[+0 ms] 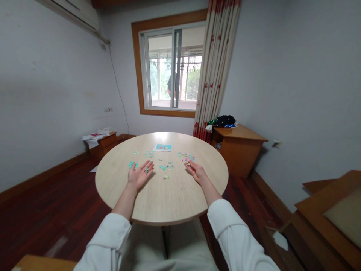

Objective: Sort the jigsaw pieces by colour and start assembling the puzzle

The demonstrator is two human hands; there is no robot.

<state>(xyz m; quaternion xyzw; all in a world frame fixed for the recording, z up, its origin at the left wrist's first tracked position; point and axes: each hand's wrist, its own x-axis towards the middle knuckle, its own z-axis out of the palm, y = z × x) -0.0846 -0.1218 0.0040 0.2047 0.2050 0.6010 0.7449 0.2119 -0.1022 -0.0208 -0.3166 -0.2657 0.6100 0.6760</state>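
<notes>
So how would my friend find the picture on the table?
Look below the window for the round, pale table. Toward its far side lies a flat, mostly blue picture sheet. It's one rectangle, much bigger than any of the small loose pieces nearby.

- The head camera looks from above and behind the left hand (138, 176) and right hand (197, 172), facing forward and down.
- It is near enough for the white sleeves (108, 233) to fill the lower edge.
- Beyond the hands, its wide view reaches past the round table (175, 199) to the window (160, 71).
</notes>
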